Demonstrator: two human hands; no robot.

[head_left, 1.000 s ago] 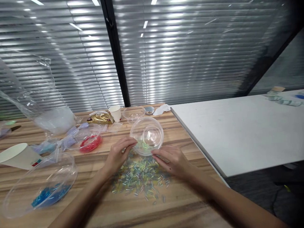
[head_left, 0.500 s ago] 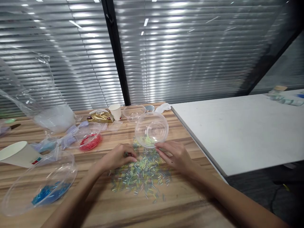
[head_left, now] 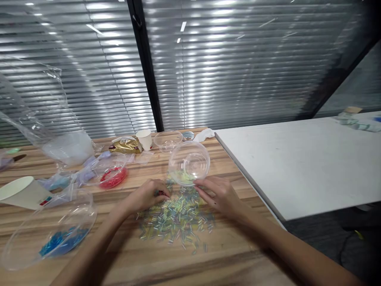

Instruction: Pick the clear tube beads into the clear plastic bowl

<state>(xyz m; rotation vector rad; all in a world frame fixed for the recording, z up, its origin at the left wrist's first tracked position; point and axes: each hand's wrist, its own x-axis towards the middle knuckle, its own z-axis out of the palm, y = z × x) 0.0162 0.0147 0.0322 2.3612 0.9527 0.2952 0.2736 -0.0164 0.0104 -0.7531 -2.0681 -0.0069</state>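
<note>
Right hand (head_left: 220,194) grips the near rim of a clear bowl (head_left: 189,162), tilted by the far edge of loose beads (head_left: 178,220) on the table (head_left: 154,266). Left hand (head_left: 152,194) curled beside the beads; whether it holds any cannot be determined.

Nearside tabletop (head_left: 178,270) free, tilted bowl (head_left: 189,161) blocking far side

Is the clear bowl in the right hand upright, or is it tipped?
Tipped toward the camera: the clear bowl shows its mouth nearly round, with the right hand at its near edge.
</note>
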